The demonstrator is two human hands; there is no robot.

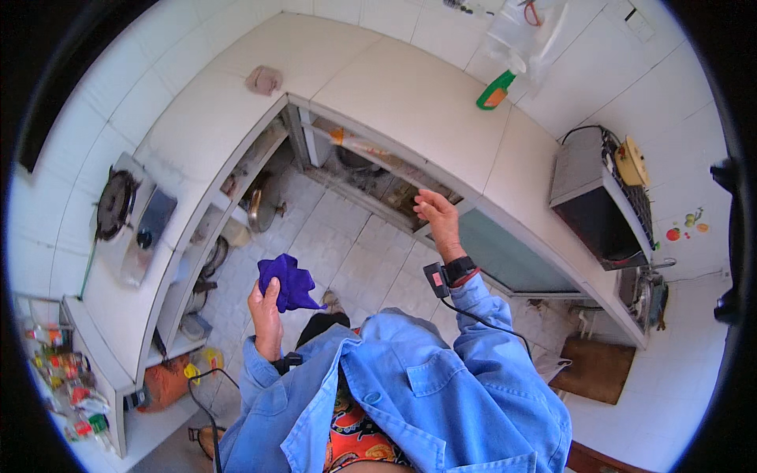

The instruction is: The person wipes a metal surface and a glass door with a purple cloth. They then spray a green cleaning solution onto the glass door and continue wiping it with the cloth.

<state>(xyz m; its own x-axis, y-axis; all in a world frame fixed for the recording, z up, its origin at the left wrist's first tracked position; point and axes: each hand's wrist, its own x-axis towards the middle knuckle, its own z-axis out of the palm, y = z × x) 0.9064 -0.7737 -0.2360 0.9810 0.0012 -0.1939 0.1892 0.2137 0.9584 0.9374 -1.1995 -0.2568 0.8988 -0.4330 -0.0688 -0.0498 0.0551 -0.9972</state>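
A crumpled purple cloth is pinched between the thumb and fingers of my left hand, above the tiled floor. My right hand reaches forward in front of the lower cabinet opening under the counter. Its fingers are loosely bent and slightly apart, with nothing visible in them. Just right of that hand is a frosted glass cabinet door. A dark pan sits inside the cabinet, partly hidden by the counter's edge. Whether my right fingertips touch the cabinet frame cannot be made out.
An L-shaped tiled counter bends around me. On it are a pinkish cloth, a green spray bottle, a gas stove and a microwave oven. A metal lid and pots show at the left shelves. Bottles and jars crowd the lower left.
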